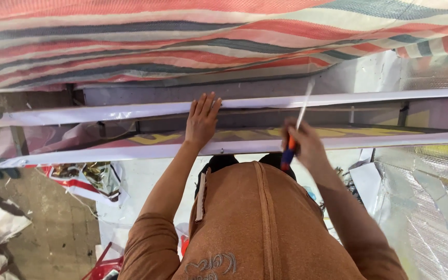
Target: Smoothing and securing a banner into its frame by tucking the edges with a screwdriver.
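My left hand (201,120) lies flat, fingers spread, on a long glossy white strip (130,111) that runs across the view. My right hand (303,145) is blurred with motion and grips a screwdriver (292,141) with an orange and blue handle. Its pale shaft points up toward the far white strip. A second white strip (390,140) runs parallel, nearer to me, just under both wrists. Between the strips shows a dark printed sheet with yellow shapes (151,138). My brown sleeves and top fill the lower middle.
A striped red, grey and white tarpaulin (182,41) hangs over the top. Silver foil sheeting (426,197) lies at the right. Crumpled printed wrappers (86,179) and white bags (1,223) lie on the concrete floor at the left.
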